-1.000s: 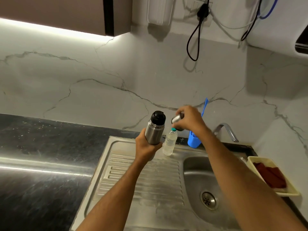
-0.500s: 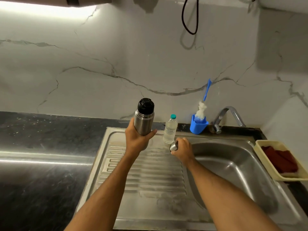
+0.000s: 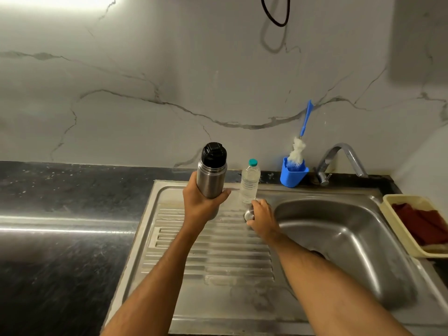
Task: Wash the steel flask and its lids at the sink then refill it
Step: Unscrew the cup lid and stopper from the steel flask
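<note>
My left hand (image 3: 201,204) holds the steel flask (image 3: 211,173) upright above the ribbed draining board (image 3: 211,253); a black inner lid closes its mouth. My right hand (image 3: 260,215) is closed over the steel outer lid (image 3: 248,214), which is down at the draining board beside the sink basin (image 3: 339,238). Only a small shiny part of that lid shows under my fingers. A small clear water bottle (image 3: 249,181) with a teal cap stands just behind my right hand.
A blue holder (image 3: 293,174) with a blue-handled bottle brush (image 3: 303,132) stands at the back of the sink, next to the steel tap (image 3: 339,156). A cream tray (image 3: 392,221) with red cloth sits at the right. Dark counter (image 3: 60,226) lies to the left.
My right hand came down from beside the flask's top with the steel lid to the draining board. The flask has stayed upright in my left hand.
</note>
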